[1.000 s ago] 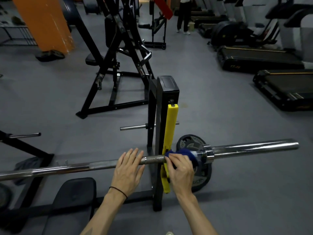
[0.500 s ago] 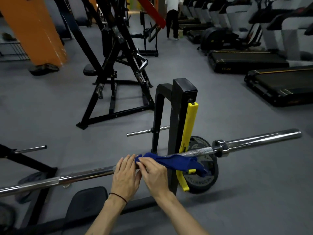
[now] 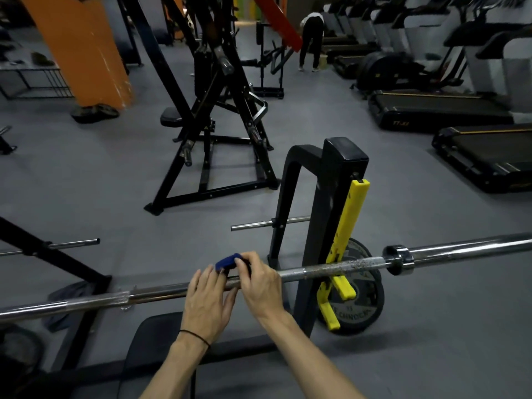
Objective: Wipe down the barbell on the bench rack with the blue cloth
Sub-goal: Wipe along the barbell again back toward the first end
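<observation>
Grey gym flooring (image 3: 403, 355) spread under the rack (image 3: 325, 197), with treadmills (image 3: 437, 110) off to your right. Your barbell (image 3: 339, 269) lay across the yellow hooks (image 3: 349, 226), running left to right in front of you. Your left hand (image 3: 207, 303) rested flat on the bar, its fingers (image 3: 201, 279) straight and loose. Your right hand (image 3: 259, 283) sat just beside it, fingers curled, pinching the bunched blue cloth (image 3: 227, 262) against the bar's top. Both forearms reached forward, nearly touching.

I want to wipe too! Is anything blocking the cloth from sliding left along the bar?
Yes: the left hand rests on the bar right beside the cloth, which the right hand holds.
</observation>
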`<state>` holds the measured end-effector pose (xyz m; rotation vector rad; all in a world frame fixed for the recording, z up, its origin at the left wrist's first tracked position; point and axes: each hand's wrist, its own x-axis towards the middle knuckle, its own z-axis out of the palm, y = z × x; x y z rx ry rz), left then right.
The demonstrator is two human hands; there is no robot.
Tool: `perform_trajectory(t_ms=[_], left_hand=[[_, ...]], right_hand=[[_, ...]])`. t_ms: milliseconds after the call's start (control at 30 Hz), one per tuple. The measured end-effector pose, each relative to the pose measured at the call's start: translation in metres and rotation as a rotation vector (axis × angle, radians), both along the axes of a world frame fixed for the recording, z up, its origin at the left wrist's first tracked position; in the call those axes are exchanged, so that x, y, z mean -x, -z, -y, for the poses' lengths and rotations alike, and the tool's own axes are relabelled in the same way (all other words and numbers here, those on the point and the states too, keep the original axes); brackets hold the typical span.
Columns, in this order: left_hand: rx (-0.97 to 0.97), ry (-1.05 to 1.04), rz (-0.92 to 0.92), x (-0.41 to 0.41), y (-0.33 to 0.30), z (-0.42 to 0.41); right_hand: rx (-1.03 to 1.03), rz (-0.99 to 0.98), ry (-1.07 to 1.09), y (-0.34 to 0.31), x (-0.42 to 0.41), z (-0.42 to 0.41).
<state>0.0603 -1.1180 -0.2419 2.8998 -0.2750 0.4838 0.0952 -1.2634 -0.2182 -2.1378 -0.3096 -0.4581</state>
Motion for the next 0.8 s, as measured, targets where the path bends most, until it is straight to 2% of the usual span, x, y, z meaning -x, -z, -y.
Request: perform_trajectory(t_ms=[67,167,367,600,733,800], left_hand=[[-0.009,-0.022,-0.004,0.002,0.002,-0.006],[0.002,-0.027,-0.027,0.006,0.0,-0.014],[-0.002,-0.072,-0.048,0.012,-0.003,-0.033],[-0.016,-0.086,0.011,0.012,0.0,-0.035],[-0.006,-0.125,0.032,0.011,0.001,-0.028],[0.002,-0.133,0.029,0.009,0.001,-0.026]], right_hand=[[0.078,0.031,-0.047,0.013,0.004,0.007],[0.234,0.19,-0.131,0.028,0.008,0.015],[0.504,0.327,-0.094,0.023,-0.009,0.064],[0.597,0.187,0.325,0.0,-0.013,0.139],[0.519,0.209,0.313,0.012,-0.006,0.113],[0.524,0.103,0.239,0.027,0.003,0.072]])
